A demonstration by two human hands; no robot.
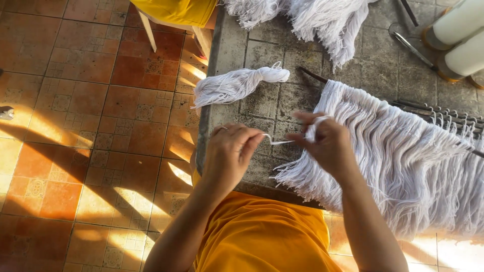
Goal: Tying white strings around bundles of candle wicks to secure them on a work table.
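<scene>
My left hand (229,151) pinches one end of a short white yarn strand (279,141), and my right hand (325,141) pinches the other end, with a loop of it over the fingers. Both hands hover over a grey tiled tabletop (262,100). Just right of my right hand hangs a wide fringe of white yarn (403,156) tied along a dark rod (315,75). A loose bundle of cut white yarn (237,84) lies on the table beyond my left hand.
More white yarn (322,20) is heaped at the table's far edge. Two white thread cones (461,40) and scissors (411,48) sit at the far right. Another person in yellow (176,10) sits on a wooden stool beyond. Orange floor tiles (75,126) spread left.
</scene>
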